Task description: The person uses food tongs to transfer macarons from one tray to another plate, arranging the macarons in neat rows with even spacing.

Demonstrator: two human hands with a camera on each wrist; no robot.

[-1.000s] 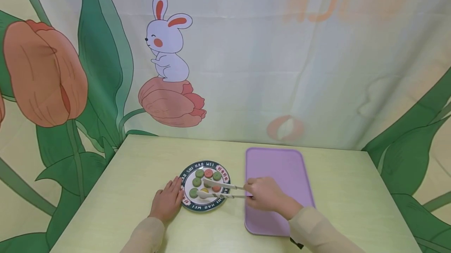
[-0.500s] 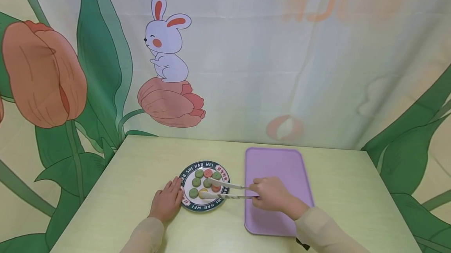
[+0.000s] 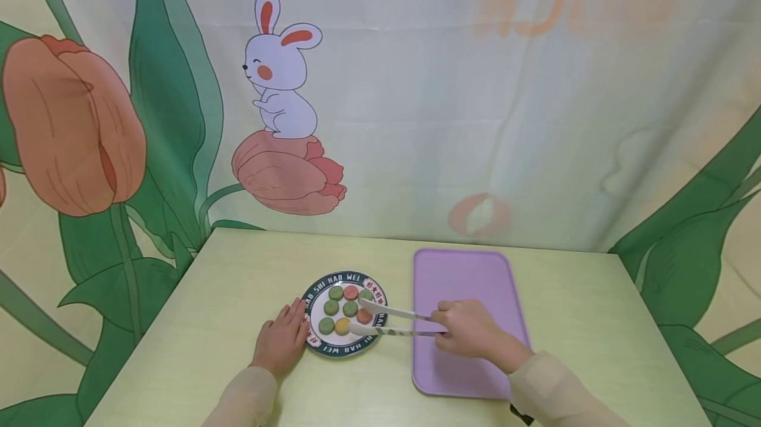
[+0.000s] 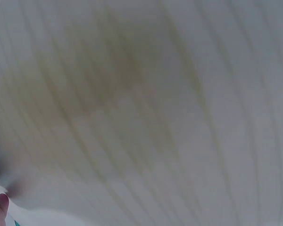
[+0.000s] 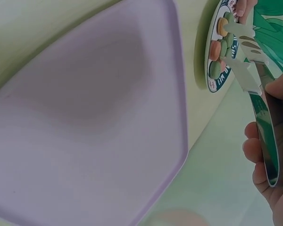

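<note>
A round plate [image 3: 333,349] with a dark patterned rim carries several green macarons [image 3: 331,308], two pink ones and a yellow macaron [image 3: 341,326]. My left hand [image 3: 282,337] rests at the plate's left rim, its fingers extended. My right hand [image 3: 470,329], above the purple tray, grips metal tongs [image 5: 269,136] with white slotted tips. Those tips are spread apart over the right side of the plate, with nothing between them. One tip overlaps the far right green macaron in the head view; the other ends just right of the yellow one. The left wrist view is mostly blurred pale cloth.
A purple rectangular tray [image 3: 458,275] lies right of the plate, under the right forearm. The pale table [image 3: 267,262] meets a printed curtain [image 3: 404,116] with a rabbit and tulips at its far edge.
My right hand and the tongs have drawn back to the right. Their tips have moved off the middle green and yellow macarons, which now show fully. The left hand has stayed put.
</note>
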